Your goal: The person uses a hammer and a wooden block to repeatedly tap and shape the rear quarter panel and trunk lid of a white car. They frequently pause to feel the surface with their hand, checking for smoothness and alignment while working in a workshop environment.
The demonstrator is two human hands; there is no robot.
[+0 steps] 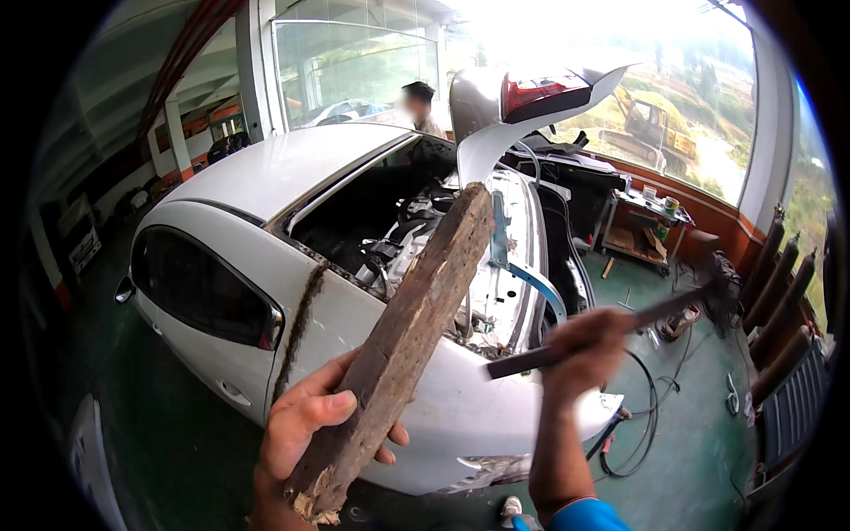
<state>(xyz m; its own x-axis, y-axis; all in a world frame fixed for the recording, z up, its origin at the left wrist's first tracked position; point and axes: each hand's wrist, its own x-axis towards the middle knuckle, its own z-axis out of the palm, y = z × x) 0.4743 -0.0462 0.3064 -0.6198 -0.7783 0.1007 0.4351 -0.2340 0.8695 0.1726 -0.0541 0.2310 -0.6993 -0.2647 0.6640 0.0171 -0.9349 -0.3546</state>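
My left hand (305,425) grips a long, rough, weathered block of wood (407,336) near its splintered lower end. The block slants up to the right, and its top end lies over the rear window opening of a white car (266,257). My right hand (586,347) is closed on the dark handle of a hammer (660,311), held out to the right with its blurred head at the far end. The hammer is raised beside the car's rear corner, apart from the wood. The car's rear glass is gone and its boot lid (522,115) stands open.
A person (420,106) stands beyond the car near the glass wall. A low workbench (645,226) with small items sits at the back right. Gas cylinders (779,292) lean at the right edge. Cables (642,425) loop on the green floor.
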